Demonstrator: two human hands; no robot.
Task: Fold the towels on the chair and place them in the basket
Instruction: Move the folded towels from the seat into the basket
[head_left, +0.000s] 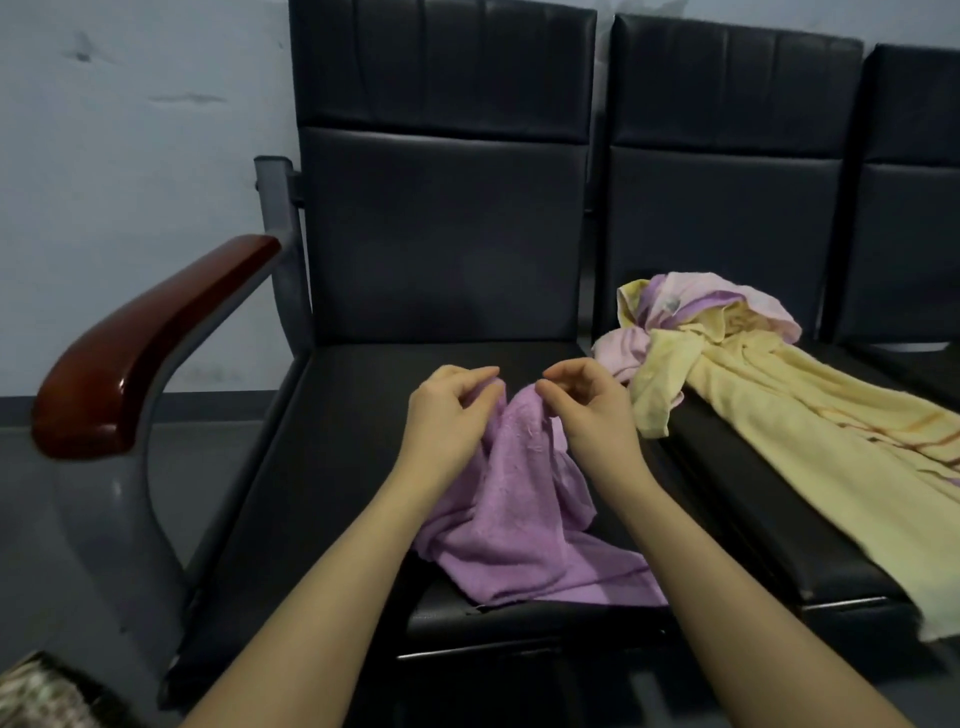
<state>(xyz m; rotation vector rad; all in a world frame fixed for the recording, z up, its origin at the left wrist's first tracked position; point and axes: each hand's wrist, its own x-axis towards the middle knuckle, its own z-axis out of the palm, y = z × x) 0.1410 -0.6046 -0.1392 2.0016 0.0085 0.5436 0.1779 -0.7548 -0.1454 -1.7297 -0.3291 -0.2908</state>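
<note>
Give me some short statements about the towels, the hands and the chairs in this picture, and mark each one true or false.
1. Both hands pinch the purple towel. True: the left hand and the right hand hold its upper edge.
2. The purple towel is folded flat. False: it hangs crumpled from the hands, its lower part on the seat.
3. The yellow towel lies on the next seat, to the right. True.
4. The yellow towel lies alone. False: a pink towel and other cloth are bunched with it at its far end.
5. The armrest is on the right of the chairs. False: it is on the left.
</note>
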